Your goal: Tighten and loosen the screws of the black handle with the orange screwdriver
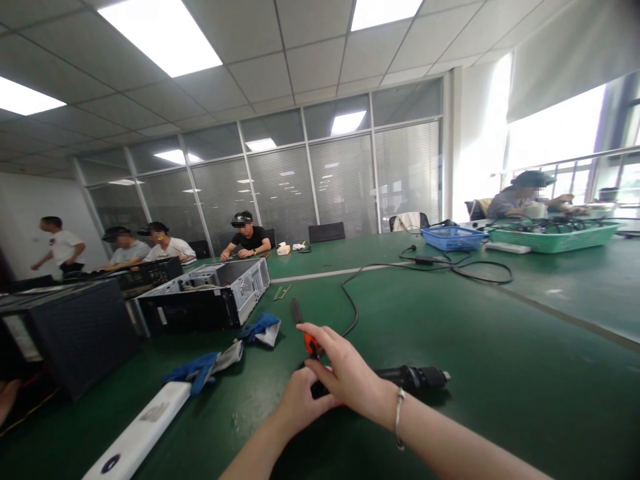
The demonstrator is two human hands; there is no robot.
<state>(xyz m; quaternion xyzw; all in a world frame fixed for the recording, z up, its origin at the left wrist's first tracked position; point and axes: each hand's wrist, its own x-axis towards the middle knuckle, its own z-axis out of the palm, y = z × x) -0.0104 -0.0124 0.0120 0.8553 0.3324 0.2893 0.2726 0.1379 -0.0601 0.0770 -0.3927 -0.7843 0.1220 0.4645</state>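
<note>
At the near side of the green table, the person's two hands work close together. The right hand pinches an orange piece between forefinger and thumb, and a dark blade-like end points up and away from it. The left hand is curled just below, touching the right; its fingers are hidden, so I can't tell whether it grips anything. A black tool lies behind the right wrist, its metal tip pointing right — whether it joins the orange piece I can't tell either. The wrist wears a bracelet.

Beyond the hands, a black cord curves back to an adapter, near a blue basket and a green basket. To the left lie two blue-and-grey gloves, the nearer one at the end of a white bar. Past them stands an open case, with a dark case beside it. Another person's hand shows at the left edge; a person in black sits across the table.
</note>
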